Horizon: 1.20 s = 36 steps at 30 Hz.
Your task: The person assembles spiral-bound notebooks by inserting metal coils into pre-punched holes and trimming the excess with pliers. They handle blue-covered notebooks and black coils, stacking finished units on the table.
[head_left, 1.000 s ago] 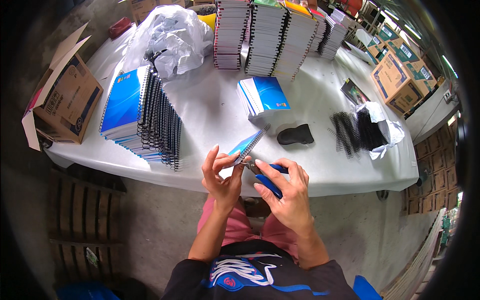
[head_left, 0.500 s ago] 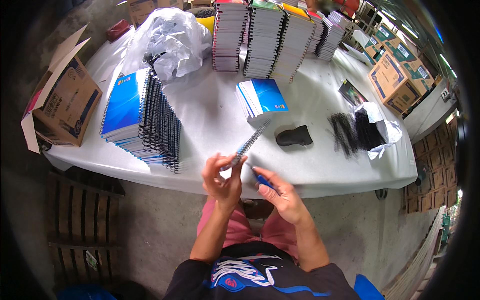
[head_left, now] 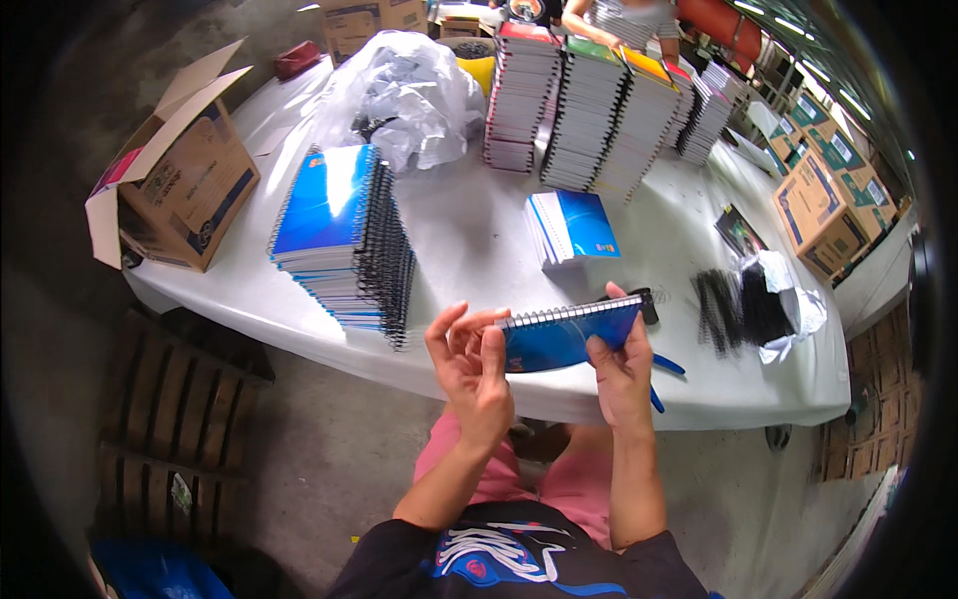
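A blue-covered spiral notebook [head_left: 571, 339] is held up over the table's near edge, its wire coil along the upper side. My right hand [head_left: 624, 374] grips its right end, thumb on the cover and fingers behind. At the other end, my left hand [head_left: 473, 374] has its thumb and forefinger on the corner by the coil, with the other fingers loosely curled. Blue pliers handles [head_left: 667, 366] stick out just right of my right hand; their head is hidden, and I cannot tell whether they lie on the table. A black object [head_left: 648, 305] is partly covered behind the notebook.
A tall stack of blue spiral notebooks [head_left: 344, 240] stands left, a smaller blue stack [head_left: 574, 228] ahead. Loose black coils [head_left: 718, 309] lie right. Behind are taller notebook stacks [head_left: 589, 115], crumpled plastic [head_left: 409, 95] and an open carton [head_left: 190, 185]. Another person [head_left: 627, 25] stands across the table.
The notebook has turned from edge-on to cover-facing, and my right hand has moved onto its right end. The pliers, earlier in my right hand, now show beside it. My view has shifted left.
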{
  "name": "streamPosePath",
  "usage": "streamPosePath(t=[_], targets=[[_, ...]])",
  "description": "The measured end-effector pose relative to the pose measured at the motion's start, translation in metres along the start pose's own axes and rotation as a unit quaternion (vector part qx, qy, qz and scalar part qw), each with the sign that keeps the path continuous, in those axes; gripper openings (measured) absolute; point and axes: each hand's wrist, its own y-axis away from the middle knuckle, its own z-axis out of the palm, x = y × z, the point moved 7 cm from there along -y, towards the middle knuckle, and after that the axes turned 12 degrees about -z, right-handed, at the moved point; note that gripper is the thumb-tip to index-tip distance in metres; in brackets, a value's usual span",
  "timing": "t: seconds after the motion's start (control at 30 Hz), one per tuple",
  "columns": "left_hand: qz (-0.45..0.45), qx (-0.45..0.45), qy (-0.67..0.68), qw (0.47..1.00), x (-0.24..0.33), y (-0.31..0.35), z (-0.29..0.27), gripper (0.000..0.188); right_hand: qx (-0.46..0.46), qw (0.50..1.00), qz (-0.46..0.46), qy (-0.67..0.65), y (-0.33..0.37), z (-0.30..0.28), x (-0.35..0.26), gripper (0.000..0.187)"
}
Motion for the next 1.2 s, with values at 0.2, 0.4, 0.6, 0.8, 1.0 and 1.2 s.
streamPosePath(t=[0.2,0.4,0.6,0.8,1.0,1.2], targets=[[0.388,0.01,-0.182,0.904,0.112,0.014,-0.023,0.036,-0.029,0.984,-0.041,-0.169,-0.061,0.065,-0.035,0.051],[0.234,0.185,-0.253,0.92,0.134,-0.054,-0.072,0.05,-0.176,0.974,-0.081,-0.119,-0.147,0.177,-0.061,0.054],[0.156,0.138,-0.264,0.942,0.11,-0.101,-0.1,0.059,-0.289,0.953,-0.086,0.012,-0.186,0.255,-0.02,0.05],[0.121,0.081,-0.175,0.974,0.101,-0.108,-0.103,0.045,-0.342,0.836,-0.179,0.39,-0.174,0.266,-0.004,0.05],[0.151,0.086,-0.195,0.965,0.103,-0.109,-0.107,0.049,-0.34,0.857,-0.196,0.333,-0.173,0.254,0.004,0.057],[0.41,0.237,-0.316,0.822,0.159,-0.036,-0.092,0.047,-0.115,0.854,-0.165,0.48,-0.215,0.063,0.008,0.062]])
